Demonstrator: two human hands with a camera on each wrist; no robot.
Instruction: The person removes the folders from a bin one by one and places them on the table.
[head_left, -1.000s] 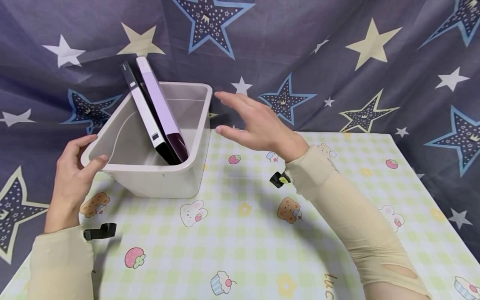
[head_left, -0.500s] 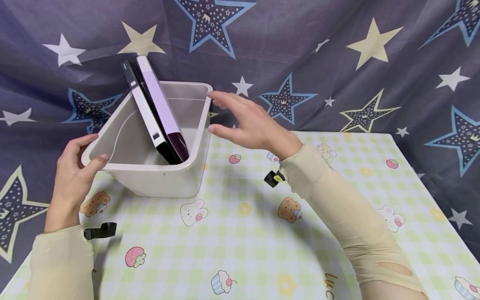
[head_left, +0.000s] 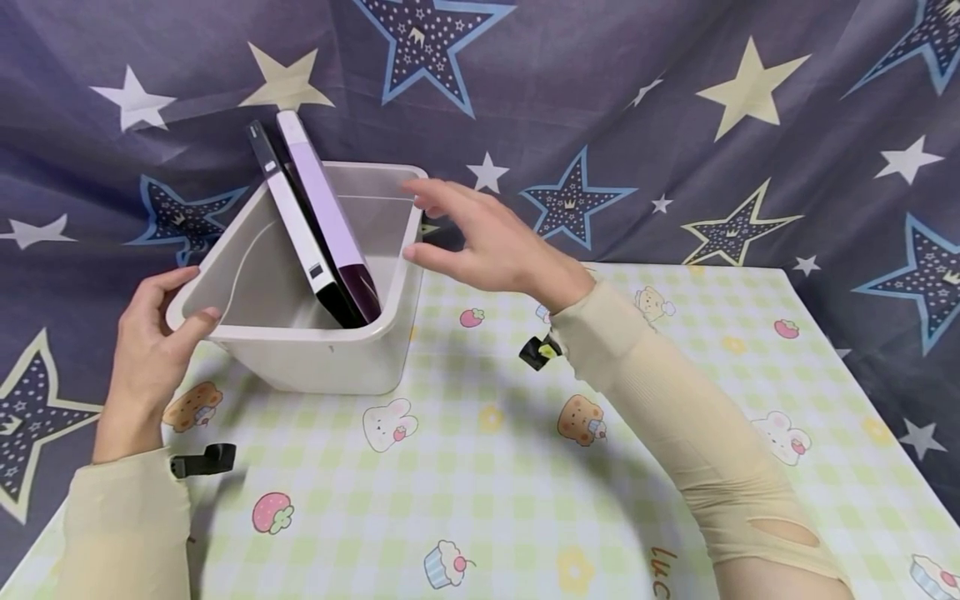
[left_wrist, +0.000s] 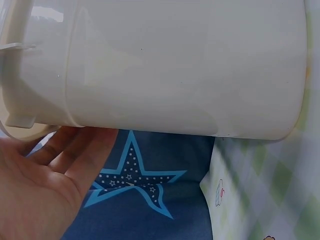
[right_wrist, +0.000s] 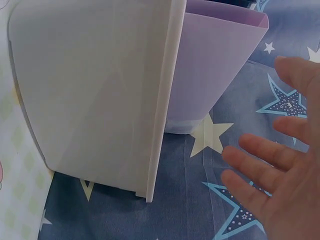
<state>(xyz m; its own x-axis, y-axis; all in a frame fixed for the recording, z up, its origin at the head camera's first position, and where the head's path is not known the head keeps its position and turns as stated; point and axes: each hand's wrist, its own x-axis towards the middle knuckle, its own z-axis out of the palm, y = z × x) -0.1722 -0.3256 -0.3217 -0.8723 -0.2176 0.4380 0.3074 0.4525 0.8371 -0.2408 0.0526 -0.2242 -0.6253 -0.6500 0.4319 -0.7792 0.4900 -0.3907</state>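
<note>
A light grey plastic bin (head_left: 322,367) stands on the table at the left. My left hand (head_left: 150,346) grips its front left corner, thumb over the rim and fingers along the outer side. In the left wrist view, the fingers of the left hand (left_wrist: 55,170) reach under the rim beside the bin wall. Two slim boxes lean inside the bin: a lilac one (head_left: 324,192) with a dark purple end and a white-and-black one (head_left: 294,221). My right hand (head_left: 487,237), fingers spread, hovers at the right rim; in the right wrist view, that hand (right_wrist: 280,165) is apart from the bin.
A green-and-white checked tablecloth (head_left: 337,492) with cartoon prints covers the table. Behind it hangs a dark blue star-patterned cloth (head_left: 600,75), close to the bin's back. Small black wrist mounts (head_left: 204,461) stick out from both cuffs.
My right hand has moved left, from beside the bin to its right rim, with the fingertips now overlapping the rim. The left hand and the bin hold their places.
</note>
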